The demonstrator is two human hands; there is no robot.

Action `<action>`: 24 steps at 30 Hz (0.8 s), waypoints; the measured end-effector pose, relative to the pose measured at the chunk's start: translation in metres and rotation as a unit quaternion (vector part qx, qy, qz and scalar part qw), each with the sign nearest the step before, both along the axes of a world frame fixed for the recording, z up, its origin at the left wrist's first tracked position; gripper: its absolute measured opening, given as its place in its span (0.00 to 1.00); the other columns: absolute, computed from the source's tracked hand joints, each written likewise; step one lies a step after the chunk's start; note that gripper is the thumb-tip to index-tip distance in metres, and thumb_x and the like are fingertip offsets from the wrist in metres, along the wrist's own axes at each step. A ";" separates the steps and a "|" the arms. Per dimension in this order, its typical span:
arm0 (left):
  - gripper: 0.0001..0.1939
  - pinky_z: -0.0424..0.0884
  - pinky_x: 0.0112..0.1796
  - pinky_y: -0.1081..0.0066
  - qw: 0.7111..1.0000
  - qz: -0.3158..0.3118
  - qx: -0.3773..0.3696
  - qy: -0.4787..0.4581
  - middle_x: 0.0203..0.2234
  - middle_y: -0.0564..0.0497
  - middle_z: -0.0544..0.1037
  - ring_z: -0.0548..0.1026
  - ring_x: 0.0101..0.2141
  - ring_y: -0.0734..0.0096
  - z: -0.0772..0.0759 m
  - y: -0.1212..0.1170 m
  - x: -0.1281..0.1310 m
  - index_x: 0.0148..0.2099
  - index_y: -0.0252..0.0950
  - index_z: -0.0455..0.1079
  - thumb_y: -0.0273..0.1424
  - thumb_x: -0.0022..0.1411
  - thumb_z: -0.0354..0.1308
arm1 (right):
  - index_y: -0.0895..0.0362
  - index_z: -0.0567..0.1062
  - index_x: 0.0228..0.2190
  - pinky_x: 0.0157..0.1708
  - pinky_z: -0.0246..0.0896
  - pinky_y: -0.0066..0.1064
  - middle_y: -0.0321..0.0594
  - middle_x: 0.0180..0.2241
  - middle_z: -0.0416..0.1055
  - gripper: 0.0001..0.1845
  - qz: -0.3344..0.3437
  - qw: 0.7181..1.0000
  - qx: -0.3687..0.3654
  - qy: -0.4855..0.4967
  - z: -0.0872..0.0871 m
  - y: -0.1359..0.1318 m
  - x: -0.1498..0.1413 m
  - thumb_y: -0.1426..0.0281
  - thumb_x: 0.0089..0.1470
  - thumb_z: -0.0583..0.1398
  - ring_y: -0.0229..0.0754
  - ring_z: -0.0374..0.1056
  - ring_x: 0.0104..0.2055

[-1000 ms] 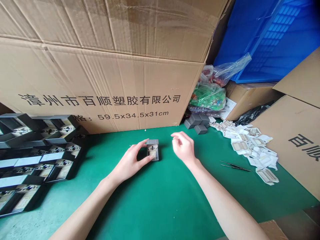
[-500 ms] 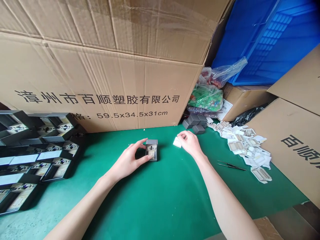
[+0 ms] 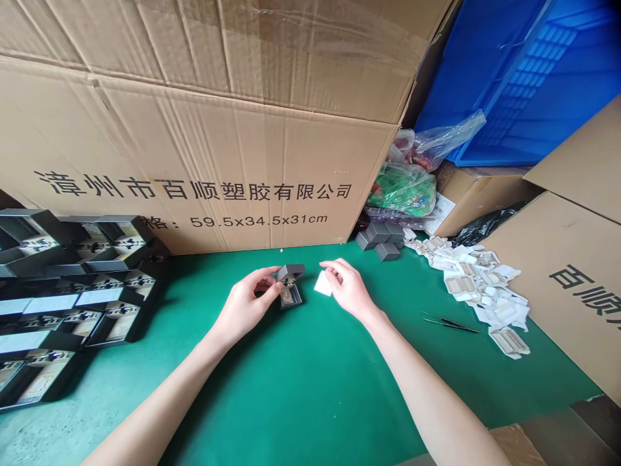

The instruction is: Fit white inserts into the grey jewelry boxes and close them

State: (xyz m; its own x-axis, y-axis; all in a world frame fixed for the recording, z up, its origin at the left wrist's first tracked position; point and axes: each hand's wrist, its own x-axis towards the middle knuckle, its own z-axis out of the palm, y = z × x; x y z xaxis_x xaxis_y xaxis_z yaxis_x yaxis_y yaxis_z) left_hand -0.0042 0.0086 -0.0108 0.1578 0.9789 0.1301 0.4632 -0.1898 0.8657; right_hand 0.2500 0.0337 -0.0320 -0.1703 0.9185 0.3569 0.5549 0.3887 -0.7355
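1. Here at the centre of the frame, a small dark box is held at its left side by the left hand, grip narrow around it, lid raised.
2. Just to the right, a flat white piece is pinched by the fingertips of the right hand; it is kept apart from the box, with green worktop showing between.
3. The step in hand, it may be judged, is the handling of the white piece beside the steadied, opened box.
4. For the next move, a firm left grip and a careful lining-up of piece and box seem to be called for; what is meant for the piece cannot be told.
5. Over at the left edge, open boxes are stacked; at the right, tweezers are left lying near scattered white pieces.
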 end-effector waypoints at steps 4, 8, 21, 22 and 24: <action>0.25 0.75 0.42 0.64 0.997 0.066 -0.011 -0.032 0.37 0.47 0.81 0.79 0.42 0.58 -0.004 0.001 -0.001 0.56 0.36 0.72 0.45 0.62 0.58 | 0.56 0.76 0.45 0.37 0.69 0.32 0.44 0.41 0.71 0.13 -0.006 0.995 0.025 0.093 -0.002 -0.008 -0.020 0.68 0.63 0.55 0.42 0.70 0.39; 0.26 0.76 0.44 0.62 0.992 0.069 -0.053 -0.094 0.44 0.45 0.83 0.80 0.45 0.55 -0.007 0.003 0.001 0.56 0.35 0.73 0.44 0.59 0.60 | 0.55 0.77 0.43 0.38 0.71 0.31 0.43 0.40 0.72 0.11 0.000 0.984 -0.003 0.178 -0.003 -0.017 -0.037 0.67 0.61 0.58 0.42 0.72 0.41; 0.17 0.78 0.43 0.63 0.908 0.054 -0.177 -0.377 0.44 0.49 0.82 0.81 0.40 0.64 0.009 -0.001 0.007 0.52 0.39 0.72 0.34 0.61 0.61 | 0.58 0.77 0.42 0.45 0.70 0.35 0.45 0.40 0.78 0.15 -0.005 0.955 -0.141 0.260 0.006 -0.020 -0.041 0.64 0.54 0.65 0.43 0.74 0.42; 0.17 0.78 0.43 0.63 0.903 0.056 -0.187 -0.383 0.43 0.49 0.82 0.81 0.38 0.64 0.010 -0.001 0.007 0.52 0.39 0.71 0.33 0.60 0.61 | 0.58 0.77 0.41 0.43 0.70 0.35 0.44 0.38 0.78 0.15 -0.005 0.953 -0.150 0.263 0.006 -0.020 -0.041 0.64 0.53 0.65 0.43 0.74 0.41; 0.17 0.78 0.42 0.63 0.899 0.055 -0.198 -0.387 0.43 0.49 0.81 0.81 0.38 0.64 0.010 -0.001 0.008 0.52 0.39 0.71 0.33 0.60 0.61 | 0.58 0.77 0.40 0.38 0.70 0.33 0.43 0.37 0.77 0.15 0.001 0.950 -0.165 0.267 0.005 -0.019 -0.041 0.63 0.52 0.66 0.42 0.73 0.38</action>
State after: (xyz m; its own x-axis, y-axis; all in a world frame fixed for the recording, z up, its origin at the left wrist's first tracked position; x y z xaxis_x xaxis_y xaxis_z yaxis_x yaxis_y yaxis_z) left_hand 0.0035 0.0076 -0.0005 0.0699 0.9768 -0.2027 -0.3101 0.2144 0.9262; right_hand 0.2086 0.0143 -0.0272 -0.0484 0.9951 0.0865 0.0689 0.0897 -0.9936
